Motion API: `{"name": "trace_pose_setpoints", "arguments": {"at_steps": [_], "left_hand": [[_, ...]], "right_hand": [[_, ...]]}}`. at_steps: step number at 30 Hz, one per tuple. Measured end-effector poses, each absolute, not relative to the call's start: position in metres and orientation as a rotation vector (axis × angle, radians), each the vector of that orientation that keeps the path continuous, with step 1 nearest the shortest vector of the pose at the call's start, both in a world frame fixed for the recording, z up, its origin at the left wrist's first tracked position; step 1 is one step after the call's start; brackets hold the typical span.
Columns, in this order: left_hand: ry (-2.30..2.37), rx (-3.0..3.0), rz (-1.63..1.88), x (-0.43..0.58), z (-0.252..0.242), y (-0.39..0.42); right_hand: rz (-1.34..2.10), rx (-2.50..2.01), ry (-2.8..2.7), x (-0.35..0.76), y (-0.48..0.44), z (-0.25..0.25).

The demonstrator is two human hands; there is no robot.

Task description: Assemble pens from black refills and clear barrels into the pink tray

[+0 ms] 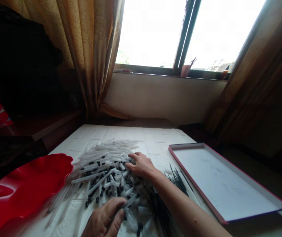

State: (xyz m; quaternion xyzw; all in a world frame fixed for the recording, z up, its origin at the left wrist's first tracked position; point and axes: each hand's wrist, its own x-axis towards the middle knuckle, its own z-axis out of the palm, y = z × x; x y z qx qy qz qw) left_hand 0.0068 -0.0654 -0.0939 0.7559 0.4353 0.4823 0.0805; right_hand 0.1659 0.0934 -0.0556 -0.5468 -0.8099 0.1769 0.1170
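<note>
- The heap of clear plastic tubes [106, 171] lies in the middle of the surface [155, 140], spread loosely and crossing in all directions. Many of the tubes carry short black pieces, though it's hard to tell from here whether these are caps or sleeves.
- The right hand [141, 166] lies palm-down on the far side of the heap. Its fingers [134, 157] are gently curved and released, resting on the tubes without grasping any.
- The left hand [103, 219] is at the near edge of the heap, its fingers [115, 207] clenched around a single clear tube [127, 203].
- Those tubes look light, thin and fairly stiff, with a smooth, glossy skin that would let them slide over one another. They might crack if squeezed hard. The easiest hold looks to be around the shaft, one at a time, with the black end kept clear of the fingers.
- A bundle of thin black rods [177, 182] lies just beyond the right forearm, with more dark strands [160, 210] close to the heap's near edge.
- A glossy red dish with a wavy rim [25, 187] sits to the left, just beside the heap.
- To the right, a shallow white tray with pink edges [224, 181] rests at an angle.
- Beyond the surface, a patterned golden curtain [91, 49] hangs beside a bright window [151, 33].
</note>
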Motion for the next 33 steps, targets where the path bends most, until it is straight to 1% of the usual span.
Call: {"name": "trace_pose_setpoints", "arguments": {"at_steps": [7,13,15,16,17,19,21,27,30,33], "left_hand": [[1.327,2.36,1.298,-0.009,-0.105,-0.063],[1.312,2.394,1.353,-0.007,-0.106,-0.061],[1.252,2.475,1.294,-0.005,-0.104,-0.06],[1.22,2.519,1.267,-0.004,-0.104,-0.06],[1.195,2.557,1.246,-0.003,-0.104,-0.059],[1.172,2.6,1.231,0.001,-0.103,-0.059],[1.173,2.621,1.236,0.005,-0.101,-0.059],[1.264,2.659,1.041,0.009,-0.094,-0.068],[1.343,2.626,1.112,0.004,-0.095,-0.069],[1.577,2.251,1.354,0.002,-0.097,-0.07]], "right_hand": [[0.611,-1.289,-2.519,0.19,0.086,-0.049],[0.5,-1.218,-2.314,0.227,0.059,-0.027],[0.531,-1.169,-2.257,0.239,0.035,-0.022],[0.624,-1.074,-2.216,0.245,0.023,-0.022],[0.707,-1.004,-2.185,0.249,0.01,-0.023],[0.76,-0.907,-2.199,0.256,-0.012,-0.031],[0.738,-0.85,-2.259,0.258,-0.025,-0.043],[0.609,-0.828,-2.308,0.252,-0.028,-0.069],[0.616,-0.829,-2.25,0.257,-0.027,-0.068],[0.692,-0.915,-2.019,0.267,-0.025,-0.068]]}}
